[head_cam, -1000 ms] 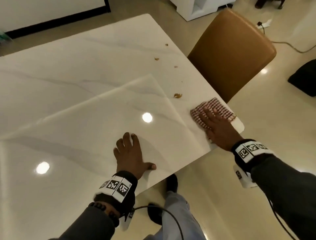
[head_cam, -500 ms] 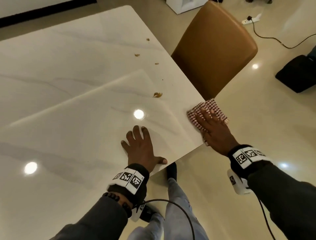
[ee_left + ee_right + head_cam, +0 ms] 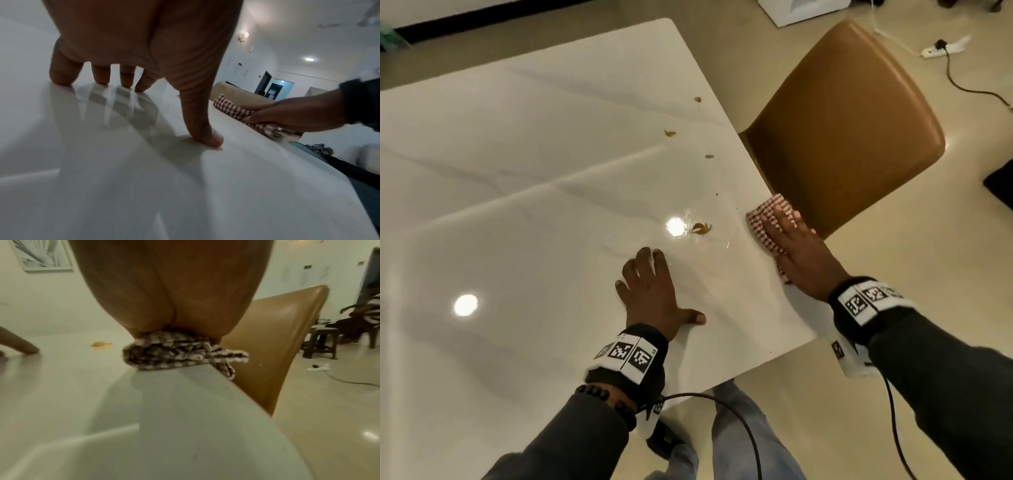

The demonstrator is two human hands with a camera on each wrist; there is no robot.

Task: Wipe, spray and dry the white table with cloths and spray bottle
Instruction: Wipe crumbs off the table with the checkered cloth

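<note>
The white marble table (image 3: 517,240) fills most of the head view. My right hand (image 3: 796,245) presses flat on a red-and-white checked cloth (image 3: 758,219) at the table's right edge; part of the cloth (image 3: 180,353) hangs over that edge beside the chair. My left hand (image 3: 650,291) rests open on the table near the front corner, fingers spread and thumb out (image 3: 205,134). A brown crumb (image 3: 701,228) lies just left of the cloth, with smaller crumbs (image 3: 669,133) farther back. No spray bottle is in view.
A tan leather chair (image 3: 842,120) stands tight against the table's right edge, right behind the cloth. On the floor beyond it lie a power strip and cable (image 3: 945,48). A dark stool (image 3: 320,340) and a seated person are far right in the right wrist view.
My right hand has slid the cloth along the table's right edge, away from the front corner and up to the chair. The left hand stays planted on the table.
</note>
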